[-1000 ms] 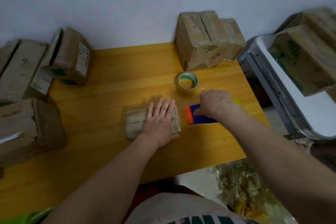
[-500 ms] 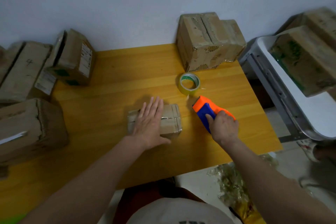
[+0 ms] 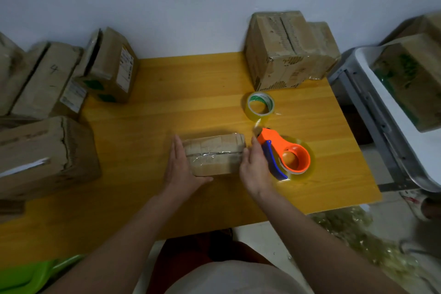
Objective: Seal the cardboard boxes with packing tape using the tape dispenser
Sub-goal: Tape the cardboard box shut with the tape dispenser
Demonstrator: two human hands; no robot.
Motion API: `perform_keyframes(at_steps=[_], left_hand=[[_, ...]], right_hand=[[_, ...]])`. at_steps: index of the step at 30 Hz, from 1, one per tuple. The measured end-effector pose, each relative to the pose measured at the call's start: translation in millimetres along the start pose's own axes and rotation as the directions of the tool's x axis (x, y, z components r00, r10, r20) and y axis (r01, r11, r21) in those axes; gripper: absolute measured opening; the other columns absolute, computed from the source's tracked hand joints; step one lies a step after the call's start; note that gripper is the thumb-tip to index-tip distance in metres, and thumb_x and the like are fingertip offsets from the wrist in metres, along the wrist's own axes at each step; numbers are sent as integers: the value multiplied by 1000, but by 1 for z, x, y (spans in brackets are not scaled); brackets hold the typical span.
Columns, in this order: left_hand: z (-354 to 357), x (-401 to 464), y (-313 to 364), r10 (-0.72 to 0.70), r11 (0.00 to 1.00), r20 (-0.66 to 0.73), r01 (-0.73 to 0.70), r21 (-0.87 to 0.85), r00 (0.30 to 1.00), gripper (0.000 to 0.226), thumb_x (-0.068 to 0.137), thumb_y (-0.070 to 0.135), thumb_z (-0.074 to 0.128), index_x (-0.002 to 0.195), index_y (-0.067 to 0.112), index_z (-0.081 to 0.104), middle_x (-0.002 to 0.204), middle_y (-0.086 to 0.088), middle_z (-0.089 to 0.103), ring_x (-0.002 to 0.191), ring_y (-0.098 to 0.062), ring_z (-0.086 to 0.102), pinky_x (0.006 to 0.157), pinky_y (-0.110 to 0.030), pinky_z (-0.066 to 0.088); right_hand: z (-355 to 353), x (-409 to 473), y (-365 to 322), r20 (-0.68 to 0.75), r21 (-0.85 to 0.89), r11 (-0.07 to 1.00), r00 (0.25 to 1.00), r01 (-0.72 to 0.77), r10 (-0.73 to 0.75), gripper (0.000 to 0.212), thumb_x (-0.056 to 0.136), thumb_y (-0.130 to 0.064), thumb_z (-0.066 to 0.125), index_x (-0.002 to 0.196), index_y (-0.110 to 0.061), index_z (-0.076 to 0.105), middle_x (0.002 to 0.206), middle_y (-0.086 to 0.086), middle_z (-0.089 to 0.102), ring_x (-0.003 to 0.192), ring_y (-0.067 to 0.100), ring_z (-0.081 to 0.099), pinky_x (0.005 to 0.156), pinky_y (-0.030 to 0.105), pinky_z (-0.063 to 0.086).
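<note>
Centrally on the yellow wooden table (image 3: 167, 93) lies a small cardboard box (image 3: 213, 154), its top crossed by a shiny band of clear tape. Both hands flank it with fingers straight: the left hand (image 3: 180, 167) lies flat against the box's left end, the right hand (image 3: 255, 169) against its right end, neither curled round anything. Just beside the right hand, on its outer side, the orange and blue tape dispenser (image 3: 284, 154) rests on the table, released; the hand's back seems to touch its blue handle, though the overlap makes that hard to judge. A spare roll of tape (image 3: 260, 106) sits a little beyond the dispenser, near a larger taped carton (image 3: 284, 50) against the wall. More cartons (image 3: 47, 155) crowd the table's left side.
</note>
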State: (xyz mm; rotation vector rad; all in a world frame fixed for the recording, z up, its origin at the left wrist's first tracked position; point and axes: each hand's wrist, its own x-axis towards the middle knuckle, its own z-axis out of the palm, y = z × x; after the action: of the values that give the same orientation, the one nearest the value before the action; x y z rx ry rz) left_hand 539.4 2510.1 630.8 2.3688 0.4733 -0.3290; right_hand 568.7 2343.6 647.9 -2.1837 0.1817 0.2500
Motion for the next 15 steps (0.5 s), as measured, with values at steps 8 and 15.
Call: perform_keyframes(at_steps=[8, 15], left_hand=[[-6, 10, -6, 4, 975, 103, 19, -223, 995, 147, 57, 23, 93, 151, 20, -21, 161, -1, 3, 146, -18, 12, 114, -29, 17], [-6, 11, -12, -68, 909, 169, 130, -396, 983, 151, 52, 13, 94, 151, 26, -20, 160, 0, 16, 144, -17, 20, 115, -31, 21]], right_hand=[[14, 11, 0, 103, -33, 995, 990, -90, 93, 52, 101, -28, 43, 147, -7, 28, 141, 14, 49, 130, 30, 44, 99, 28, 33], [14, 25, 11, 251, 99, 970, 949, -220, 190, 52, 101, -40, 37, 144, -10, 37, 138, 12, 50, 130, 26, 44, 104, 30, 33]])
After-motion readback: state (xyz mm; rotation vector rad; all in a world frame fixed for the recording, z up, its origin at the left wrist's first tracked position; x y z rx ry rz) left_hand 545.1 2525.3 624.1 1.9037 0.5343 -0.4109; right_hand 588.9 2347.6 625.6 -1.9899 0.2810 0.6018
